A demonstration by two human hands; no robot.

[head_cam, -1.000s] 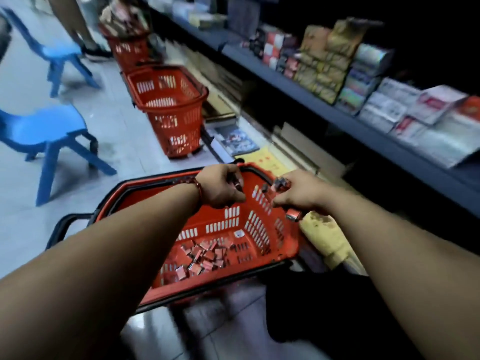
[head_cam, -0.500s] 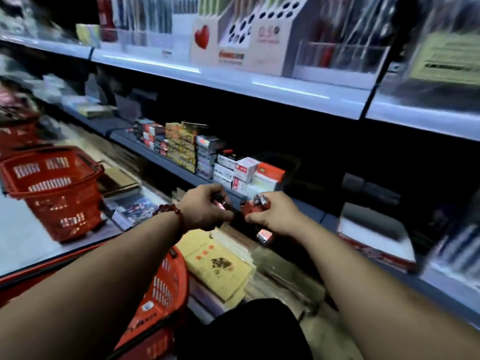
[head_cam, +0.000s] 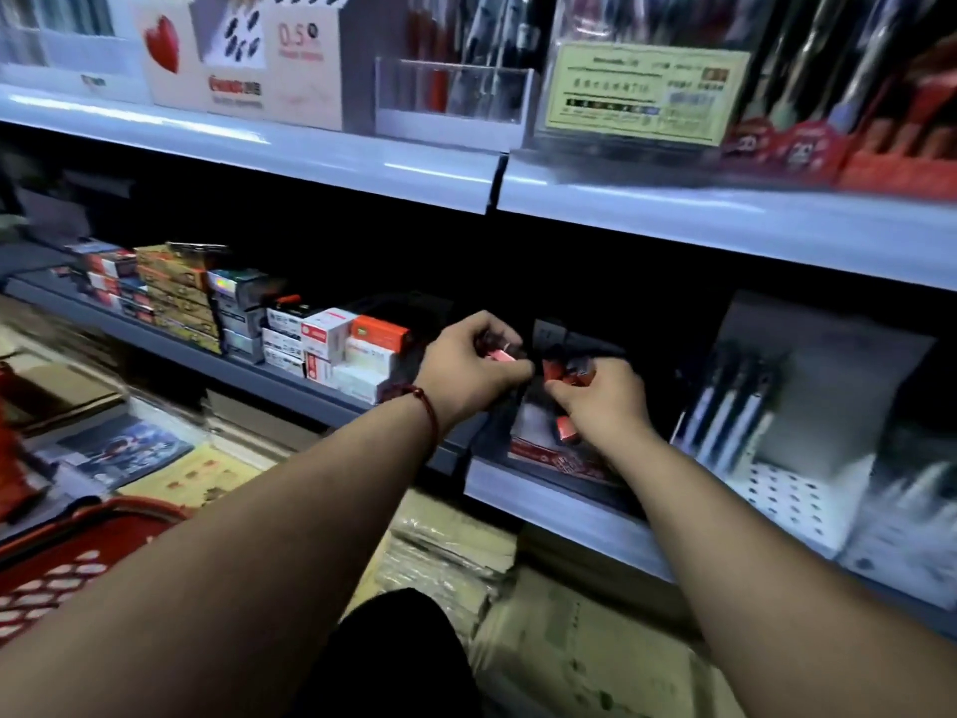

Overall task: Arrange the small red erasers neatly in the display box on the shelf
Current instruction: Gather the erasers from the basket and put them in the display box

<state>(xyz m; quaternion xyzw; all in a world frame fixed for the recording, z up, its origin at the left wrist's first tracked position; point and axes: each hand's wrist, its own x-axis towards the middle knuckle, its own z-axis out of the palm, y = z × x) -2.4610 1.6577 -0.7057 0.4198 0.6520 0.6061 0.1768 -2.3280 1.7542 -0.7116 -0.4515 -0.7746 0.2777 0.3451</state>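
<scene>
Our left hand and right hand each curl round red erasers, the display box just beneath our fingers, arranging apparently barely begun.

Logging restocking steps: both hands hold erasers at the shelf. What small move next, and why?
Probably lower the right hand and set its red erasers into the display box directly below it; the left hand holds another, ready to follow.

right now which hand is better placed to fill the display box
Right, probably: the right hand grips red erasers directly over the display box; the left hand, pinching one, is off to its side.
</scene>
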